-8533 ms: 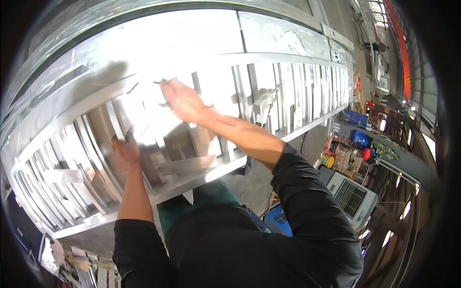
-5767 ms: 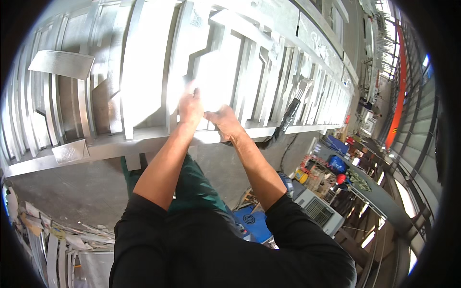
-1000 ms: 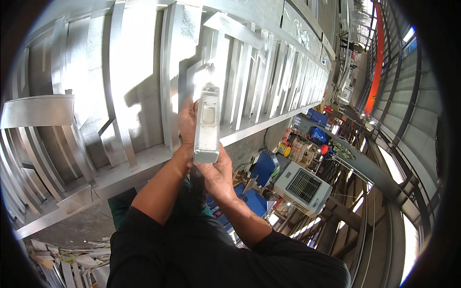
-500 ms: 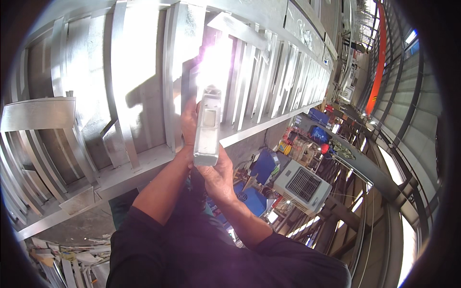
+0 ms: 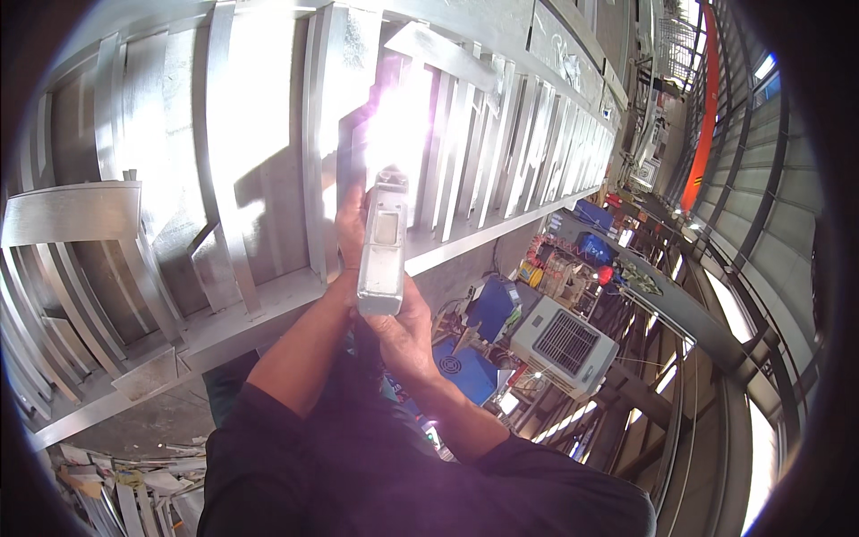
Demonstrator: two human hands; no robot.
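In the middle of the frame, a boxy silver tool points toward the top, with a dazzling white-violet glare just beyond its far end. The right hand is wrapped around the tool's near end, clamped on it, its fingers partly hidden underneath. The left hand lies along the tool's left side; most of its fingers are out of sight, so I cannot tell whether they close on it. Both hands are near the edge of a metal frame with upright slats, which fills the upper left and centre. A loose metal plate rests across slats at the far left. Right of centre, below the frame, stand a blue box and a grey vented machine.
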